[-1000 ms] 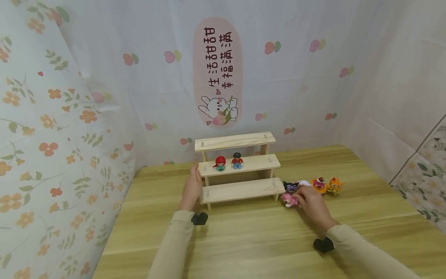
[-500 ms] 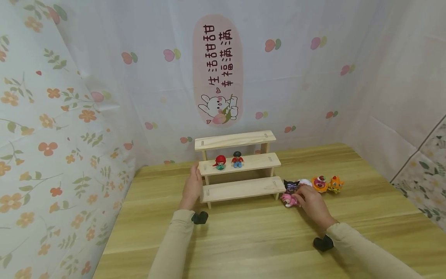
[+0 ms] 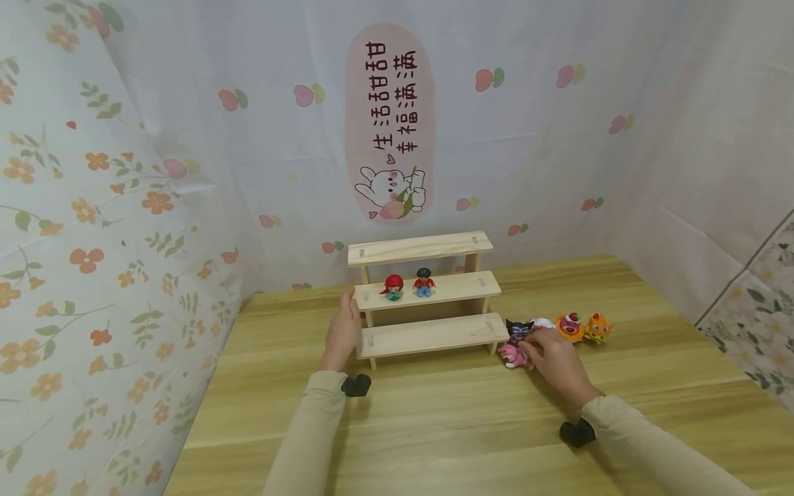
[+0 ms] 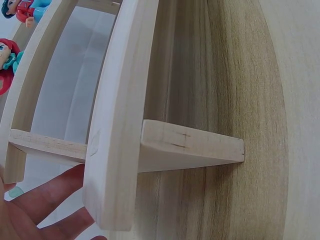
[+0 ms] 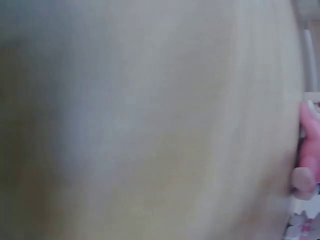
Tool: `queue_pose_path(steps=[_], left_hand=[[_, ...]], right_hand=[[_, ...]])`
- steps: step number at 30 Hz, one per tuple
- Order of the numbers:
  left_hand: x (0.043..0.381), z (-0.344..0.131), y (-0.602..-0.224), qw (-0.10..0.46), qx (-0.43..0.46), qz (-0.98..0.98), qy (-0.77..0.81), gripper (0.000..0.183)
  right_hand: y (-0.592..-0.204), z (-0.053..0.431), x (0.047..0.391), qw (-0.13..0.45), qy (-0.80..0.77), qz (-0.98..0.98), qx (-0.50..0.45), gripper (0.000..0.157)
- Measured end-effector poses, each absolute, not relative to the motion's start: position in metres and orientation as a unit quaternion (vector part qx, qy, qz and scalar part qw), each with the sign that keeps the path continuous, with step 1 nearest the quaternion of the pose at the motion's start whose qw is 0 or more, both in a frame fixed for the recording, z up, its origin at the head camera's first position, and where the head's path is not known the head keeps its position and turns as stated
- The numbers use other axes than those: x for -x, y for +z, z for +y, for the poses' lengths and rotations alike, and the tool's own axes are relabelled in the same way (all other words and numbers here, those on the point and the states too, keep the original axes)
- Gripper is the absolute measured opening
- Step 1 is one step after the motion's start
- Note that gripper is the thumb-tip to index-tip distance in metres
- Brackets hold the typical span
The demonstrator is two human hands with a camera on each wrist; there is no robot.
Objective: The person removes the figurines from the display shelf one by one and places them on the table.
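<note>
A three-tier wooden display stand [image 3: 428,334] stands near the back of the table. My left hand [image 3: 342,336] rests against its left end; in the left wrist view the fingers [image 4: 47,200] are extended and spread by the lowest board's end. A red-haired mermaid figurine [image 3: 393,287] and a figurine in a red jacket [image 3: 424,282] are on the middle tier. Beyond the stand's right end, my right hand [image 3: 557,362] pinches a pink figurine [image 3: 511,356] low over the table. That pink figurine [image 5: 311,145] appears at the right wrist view's edge.
Close behind my right hand lie a black-and-purple figurine [image 3: 518,329] and a partly hidden white one [image 3: 543,324]. Further right are an orange ring-shaped figurine [image 3: 570,327] and an orange cat-like figurine [image 3: 598,328]. A printed cloth backdrop [image 3: 279,186] rises behind the wooden table [image 3: 434,427].
The pink figurine has shifted and turned very slightly in my right hand's fingers. My left hand stays at the stand's end. The head view has tilted a little.
</note>
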State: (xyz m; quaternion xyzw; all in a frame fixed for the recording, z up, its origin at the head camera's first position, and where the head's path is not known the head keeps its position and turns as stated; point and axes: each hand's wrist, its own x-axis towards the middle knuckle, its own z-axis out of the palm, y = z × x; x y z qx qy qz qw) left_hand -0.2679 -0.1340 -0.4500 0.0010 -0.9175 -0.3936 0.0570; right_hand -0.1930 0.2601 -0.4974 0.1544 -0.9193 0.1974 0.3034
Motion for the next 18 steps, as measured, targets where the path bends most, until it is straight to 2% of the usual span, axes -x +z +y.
queue_pose_path(steps=[8,14,18], left_hand=[[0.268,-0.133,-0.448,0.048,-0.004,-0.918,-0.394,0.043],[0.268,-0.133,-0.447,0.048,-0.006,-0.918,-0.395,0.043],[0.268,-0.133,-0.448,0.046,-0.007,-0.918,-0.394,0.043]], right_hand=[[-0.472,0.253,0.207,0.315,0.212,-0.907,-0.181,0.009],[-0.454,0.242,0.218,0.27,0.229,-0.917,-0.184,0.007],[-0.444,0.232,0.225,0.259,0.233,-0.915,-0.202,0.008]])
